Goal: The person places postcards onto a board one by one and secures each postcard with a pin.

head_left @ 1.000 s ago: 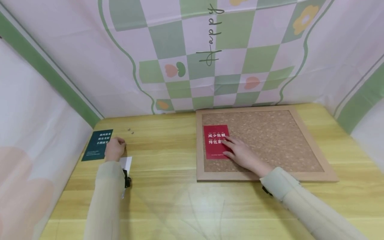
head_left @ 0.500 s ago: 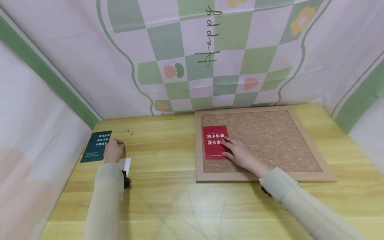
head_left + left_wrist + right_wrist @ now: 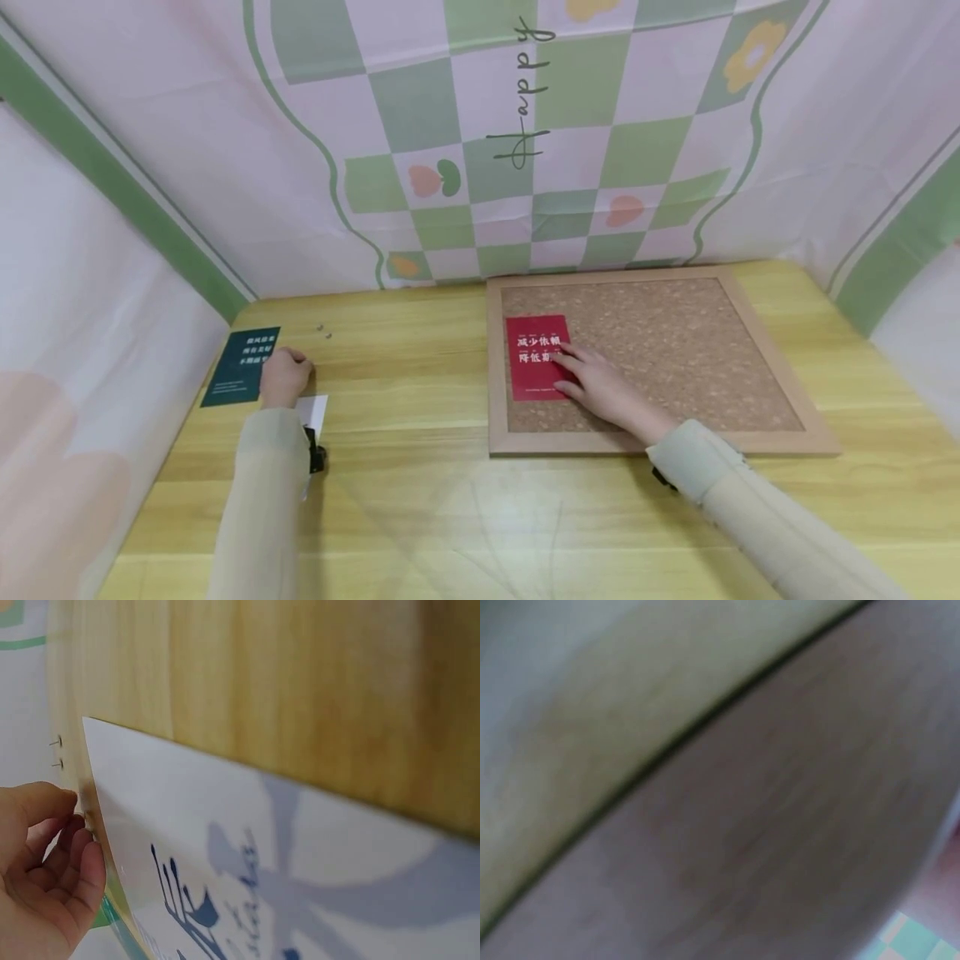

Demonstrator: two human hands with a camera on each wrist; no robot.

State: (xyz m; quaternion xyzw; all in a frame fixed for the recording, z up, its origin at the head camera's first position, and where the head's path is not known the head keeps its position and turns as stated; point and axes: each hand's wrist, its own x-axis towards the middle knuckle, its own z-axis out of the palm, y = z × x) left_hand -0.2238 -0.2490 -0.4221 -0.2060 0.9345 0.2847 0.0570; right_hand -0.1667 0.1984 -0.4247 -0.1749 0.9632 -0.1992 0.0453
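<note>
In the head view my left hand (image 3: 285, 377) is at the table's left, beside a dark green card (image 3: 236, 367) with white writing. Its thumb and index finger pinch a small thumbtack (image 3: 88, 819), mostly hidden by the fingertips. Two more thumbtacks (image 3: 58, 752) lie on the table just beyond. A white card (image 3: 202, 795) with blue lettering is next to this hand. My right hand (image 3: 607, 390) lies with extended fingers on the right edge of a red card (image 3: 536, 375). That card rests at the left side of a wood-framed cork board (image 3: 675, 350).
The wooden table (image 3: 420, 500) carries the board at the back right. A patterned cloth (image 3: 577, 75) hangs behind it, and cloth also borders both sides. The right wrist view is mostly a blurred close surface.
The scene shifts slightly in the head view as the camera moves. Both hands keep their places, the right on the red card, the left by the green card.
</note>
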